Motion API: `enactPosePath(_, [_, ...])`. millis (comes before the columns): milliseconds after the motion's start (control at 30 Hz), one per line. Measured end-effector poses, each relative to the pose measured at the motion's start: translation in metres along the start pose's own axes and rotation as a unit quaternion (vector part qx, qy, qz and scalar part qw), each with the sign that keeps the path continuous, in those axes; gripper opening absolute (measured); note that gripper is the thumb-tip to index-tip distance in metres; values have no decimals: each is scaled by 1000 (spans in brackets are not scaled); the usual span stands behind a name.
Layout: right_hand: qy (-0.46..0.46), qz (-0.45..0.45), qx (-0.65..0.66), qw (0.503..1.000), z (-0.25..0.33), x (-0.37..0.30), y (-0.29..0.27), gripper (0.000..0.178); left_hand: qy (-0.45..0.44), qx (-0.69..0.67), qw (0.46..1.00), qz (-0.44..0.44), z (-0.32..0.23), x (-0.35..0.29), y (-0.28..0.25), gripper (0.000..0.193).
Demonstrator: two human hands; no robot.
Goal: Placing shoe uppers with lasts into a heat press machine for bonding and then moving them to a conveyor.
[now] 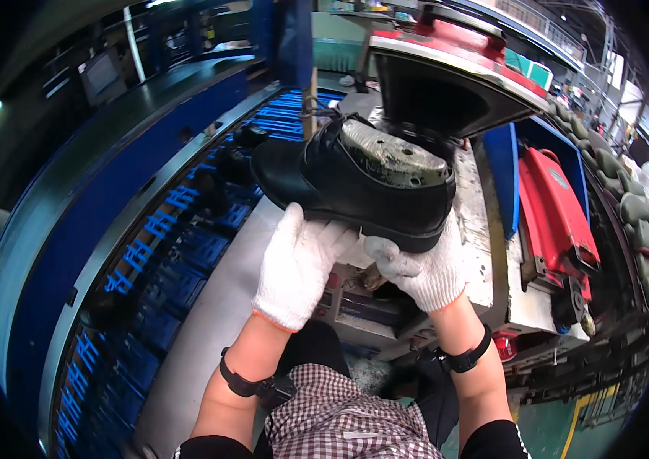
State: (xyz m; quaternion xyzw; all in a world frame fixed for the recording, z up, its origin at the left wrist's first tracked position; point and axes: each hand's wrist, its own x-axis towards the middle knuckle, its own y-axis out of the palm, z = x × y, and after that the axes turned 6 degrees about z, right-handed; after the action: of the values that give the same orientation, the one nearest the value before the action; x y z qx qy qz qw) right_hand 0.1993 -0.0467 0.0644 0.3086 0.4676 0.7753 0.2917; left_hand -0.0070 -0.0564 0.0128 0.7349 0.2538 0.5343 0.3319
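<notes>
Both knit-gloved hands (pixel 294 264) (pixel 433 266), fingers (pixel 330 234) clasped around smooth black shoe (pixel 370 193), scuffed pale last (pixel 393 157) inside

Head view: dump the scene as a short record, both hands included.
shoe: black, toe to the left, pale form inside
left hand: white-gloved, under the shoe's forepart
right hand: white-gloved, at the heel end
left side: rack with blue prongs
beyond the shoe: red-rimmed black hood
right side: red unit beside blue panel
</notes>
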Motion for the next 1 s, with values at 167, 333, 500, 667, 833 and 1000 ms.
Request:
enactPosePath(167, [-5,5,-68,998,-30,11,-6,51,40,137,967,-209,-3,-23,28,38])
enactPosePath(333, [-159,-48,-637,753,-64,11,3,52,86,524,812,-242,-2,-40,32,40])
enactPosePath(500, [-25,0,-188,982,-86,3,-8,89,107,293,899,-309,-1,-60,18,47])
enactPosePath(667, [-41,51,-702,709,-91,0,-9,92,80,161,929,-325,-20,-81,52,64])
enactPosePath(833, [-206,48,-837,504,-57,-14,0,59,31,137,902,-408,-73,-77,28,45])
enactPosePath(1000, [-384,-219,-838,322,15,-78,-55,36,26,310,782,-541,-171,-85,-91,14])
